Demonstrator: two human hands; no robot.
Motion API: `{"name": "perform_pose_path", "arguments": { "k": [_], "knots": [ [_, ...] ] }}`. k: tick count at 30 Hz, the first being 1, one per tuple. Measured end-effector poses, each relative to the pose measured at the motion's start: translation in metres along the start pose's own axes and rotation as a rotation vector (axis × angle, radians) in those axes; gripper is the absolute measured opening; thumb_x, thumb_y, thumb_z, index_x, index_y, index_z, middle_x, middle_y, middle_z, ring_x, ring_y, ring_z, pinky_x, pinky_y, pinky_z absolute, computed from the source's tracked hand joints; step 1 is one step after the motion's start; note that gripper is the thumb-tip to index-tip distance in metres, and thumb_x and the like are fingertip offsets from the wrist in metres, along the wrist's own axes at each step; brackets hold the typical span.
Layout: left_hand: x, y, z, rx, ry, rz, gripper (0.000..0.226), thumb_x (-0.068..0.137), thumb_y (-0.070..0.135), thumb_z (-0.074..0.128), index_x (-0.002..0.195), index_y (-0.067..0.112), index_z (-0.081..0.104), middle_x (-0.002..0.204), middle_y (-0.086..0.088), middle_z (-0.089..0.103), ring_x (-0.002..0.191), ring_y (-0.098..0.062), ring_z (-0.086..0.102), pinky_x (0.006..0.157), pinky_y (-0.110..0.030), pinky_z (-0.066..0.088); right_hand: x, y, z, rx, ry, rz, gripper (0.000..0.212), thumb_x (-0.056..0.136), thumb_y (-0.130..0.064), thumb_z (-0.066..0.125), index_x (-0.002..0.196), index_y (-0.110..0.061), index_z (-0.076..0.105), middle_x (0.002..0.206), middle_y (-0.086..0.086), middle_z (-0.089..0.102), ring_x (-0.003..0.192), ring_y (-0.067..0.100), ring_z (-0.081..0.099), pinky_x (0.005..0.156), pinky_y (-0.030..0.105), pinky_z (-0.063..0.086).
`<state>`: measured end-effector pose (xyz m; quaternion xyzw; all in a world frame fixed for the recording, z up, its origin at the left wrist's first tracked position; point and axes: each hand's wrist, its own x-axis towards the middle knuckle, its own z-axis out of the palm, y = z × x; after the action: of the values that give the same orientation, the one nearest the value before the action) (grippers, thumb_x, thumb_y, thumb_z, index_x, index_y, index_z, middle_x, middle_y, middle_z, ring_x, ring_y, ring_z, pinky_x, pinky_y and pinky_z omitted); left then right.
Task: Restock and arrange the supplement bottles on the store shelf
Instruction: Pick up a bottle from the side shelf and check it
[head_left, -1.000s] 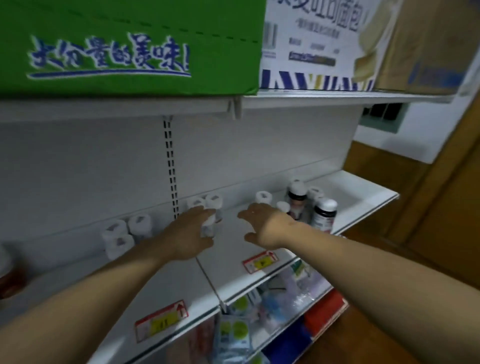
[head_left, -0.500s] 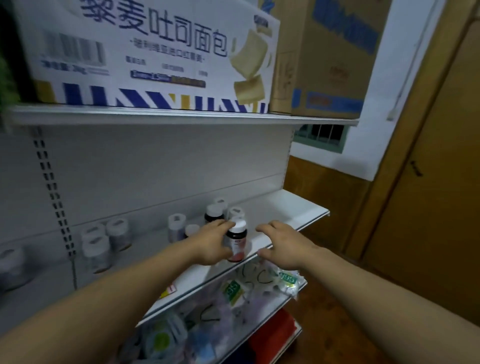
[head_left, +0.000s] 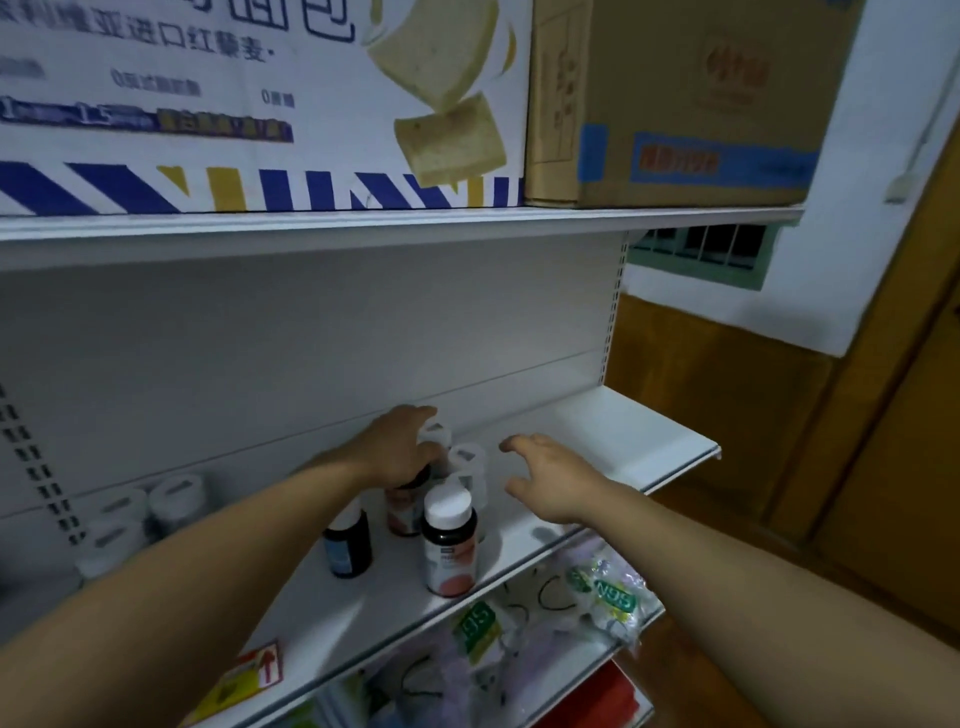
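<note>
Looks like the arranging step: left hand grips the top of a bottle among the bottles bunched near the shelf front edge. Right hand hovers beside them, fingers loose, empty. Next it probably wants sliding into line without toppling neighbours.

Your view is dim and bluish; print on the bread carton blurs, and the store shelf edge bows.

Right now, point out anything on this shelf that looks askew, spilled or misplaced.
Nothing is spilled or tipped. By the left hand, the blue-labelled bottle and white bottles stand upright but bunched unevenly, not in rows; the front pink-labelled bottle sits forward near the shelf edge.
</note>
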<state>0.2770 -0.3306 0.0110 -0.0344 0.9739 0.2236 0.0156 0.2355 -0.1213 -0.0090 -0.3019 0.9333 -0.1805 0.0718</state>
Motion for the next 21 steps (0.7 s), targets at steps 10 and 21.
{"name": "perform_pose_path", "arguments": {
  "k": [10, 21],
  "knots": [
    [0.099, -0.022, 0.01, -0.022, -0.111, -0.147, 0.058, 0.093, 0.014, 0.05, 0.145, 0.012, 0.023, 0.15, -0.011, 0.028, 0.133, -0.025, 0.035, 0.11, -0.029, 0.029, 0.13, 0.009, 0.002, 0.183, -0.131, -0.076, 0.055, 0.095, -0.035, 0.048, 0.144, -0.019, 0.027, 0.145, 0.011, 0.038, 0.129, 0.025, 0.041, 0.098, 0.026, 0.034],
    [0.126, -0.028, 0.027, -0.017, -0.031, -0.369, 0.051, 0.086, 0.009, 0.06, 0.135, 0.008, 0.044, 0.139, -0.011, 0.047, 0.124, -0.022, 0.046, 0.083, -0.012, 0.029, 0.212, 0.029, 0.038, 0.26, -0.258, -0.308, 0.035, 0.089, -0.021, 0.057, 0.122, -0.012, 0.05, 0.12, 0.011, 0.057, 0.104, 0.022, 0.054, 0.068, 0.021, 0.03]
  ]
}}
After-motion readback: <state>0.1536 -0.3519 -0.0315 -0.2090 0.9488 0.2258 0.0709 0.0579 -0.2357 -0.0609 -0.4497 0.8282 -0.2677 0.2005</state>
